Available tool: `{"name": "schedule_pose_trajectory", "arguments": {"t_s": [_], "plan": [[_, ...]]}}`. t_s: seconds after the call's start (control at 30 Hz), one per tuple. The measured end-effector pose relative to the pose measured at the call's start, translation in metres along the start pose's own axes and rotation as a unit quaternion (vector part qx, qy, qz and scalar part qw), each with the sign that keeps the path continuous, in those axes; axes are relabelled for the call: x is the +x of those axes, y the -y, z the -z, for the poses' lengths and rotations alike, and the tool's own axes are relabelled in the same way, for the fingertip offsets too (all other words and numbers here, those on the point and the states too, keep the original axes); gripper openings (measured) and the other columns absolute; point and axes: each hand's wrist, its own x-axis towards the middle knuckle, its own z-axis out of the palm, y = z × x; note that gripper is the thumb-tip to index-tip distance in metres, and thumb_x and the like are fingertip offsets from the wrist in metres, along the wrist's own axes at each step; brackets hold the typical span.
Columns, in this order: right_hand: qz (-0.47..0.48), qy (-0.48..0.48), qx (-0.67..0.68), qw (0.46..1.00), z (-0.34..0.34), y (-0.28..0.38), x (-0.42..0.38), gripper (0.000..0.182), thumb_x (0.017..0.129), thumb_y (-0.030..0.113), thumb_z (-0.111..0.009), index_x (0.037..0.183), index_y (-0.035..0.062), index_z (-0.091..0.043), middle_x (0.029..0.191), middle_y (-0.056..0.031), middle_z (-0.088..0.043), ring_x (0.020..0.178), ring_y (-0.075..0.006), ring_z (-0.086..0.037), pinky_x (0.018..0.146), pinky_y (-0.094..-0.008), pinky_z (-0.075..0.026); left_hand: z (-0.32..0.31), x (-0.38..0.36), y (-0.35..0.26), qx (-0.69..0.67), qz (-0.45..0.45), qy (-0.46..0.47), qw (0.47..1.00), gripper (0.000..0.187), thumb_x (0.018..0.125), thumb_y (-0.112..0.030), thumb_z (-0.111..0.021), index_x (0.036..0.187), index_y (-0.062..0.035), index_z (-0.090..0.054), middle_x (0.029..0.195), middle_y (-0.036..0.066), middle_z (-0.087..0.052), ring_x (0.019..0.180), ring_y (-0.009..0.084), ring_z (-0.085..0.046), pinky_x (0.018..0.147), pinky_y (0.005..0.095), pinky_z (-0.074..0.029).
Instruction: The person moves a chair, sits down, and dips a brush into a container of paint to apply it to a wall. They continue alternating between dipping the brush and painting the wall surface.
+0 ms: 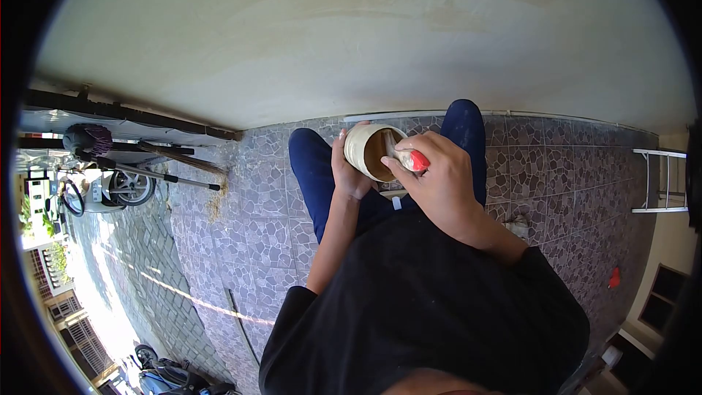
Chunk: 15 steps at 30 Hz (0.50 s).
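Note:
A round, cream-coloured container (pixel 359 149) is tilted with its open mouth toward the right, showing a brownish inside. My left hand (pixel 349 172) wraps round its left side and underside. In my right hand (pixel 442 179) is a tool with a red-ended handle (pixel 418 162), gripped between thumb and fingers. The tool's pale far part reaches into the container's mouth; its tip is hidden inside. Both hands are above my lap, between my knees.
A pale wall (pixel 365 44) rises ahead of the patterned tile floor (pixel 256 241). A broom (pixel 183 157) and a motorbike (pixel 131 186) are at left, a white ladder (pixel 662 181) at right. A red object (pixel 614 276) lies on the floor.

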Motion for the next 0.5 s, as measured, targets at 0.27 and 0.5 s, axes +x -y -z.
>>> {"name": "schedule_pose_trajectory", "arguments": {"t_s": [0.27,0.5], "plan": [[-0.030,-0.010,0.027,0.999,0.0058,0.0033,0.0049,0.020,0.087,0.018,-0.082,0.090,0.0053,-0.067,0.075,-0.0113,-0.069,0.065,-0.0286,-0.070,0.059,-0.0380,-0.054,-0.0011,-0.0012,-0.0010,-0.003,0.002,-0.011,1.000,0.057,0.108,-0.048,-0.042,0.139,-0.0027,-0.057,0.127,0.017,-0.069,0.118,0.0320,-0.066,0.106,0.0466,-0.052],[-0.039,0.014,-0.003,0.999,0.0020,0.0015,-0.0018,0.022,0.087,0.023,-0.084,0.090,0.0074,-0.069,0.074,-0.0111,-0.071,0.063,-0.0265,-0.072,0.058,-0.0357,-0.055,0.0007,-0.0027,-0.0016,-0.015,-0.004,0.008,1.000,0.056,0.108,-0.048,-0.043,0.140,-0.0044,-0.057,0.128,0.017,-0.069,0.118,0.0326,-0.066,0.106,0.0458,-0.052]]}}
